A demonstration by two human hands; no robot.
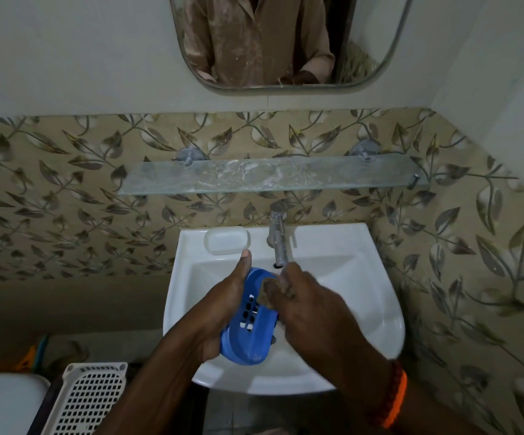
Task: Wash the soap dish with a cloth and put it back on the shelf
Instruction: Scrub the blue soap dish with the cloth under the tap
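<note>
Soap dish [248,321] is blue plastic, oval, with a grid of little square drain holes in the bottom, and it's held up over the basin of the white ceramic sink [364,296], toward the sink's front-left edge. It's tipped up on its side so the hollow faces right, long axis running from the front rim up toward the tap [278,237]. Left hand [223,306] is wrapped around the dish's left rim, thumb sticking up toward the back edge. Right hand [311,306] has its fingers pinched tight on a small brownish cloth [273,291], scrunched up and pressed against the upper inside of the dish. Frosted glass shelf [270,177] on the leaf-pattern tile wall above the sink. A rounded white soap bar [227,240] sits on the sink's back-left corner.
</note>
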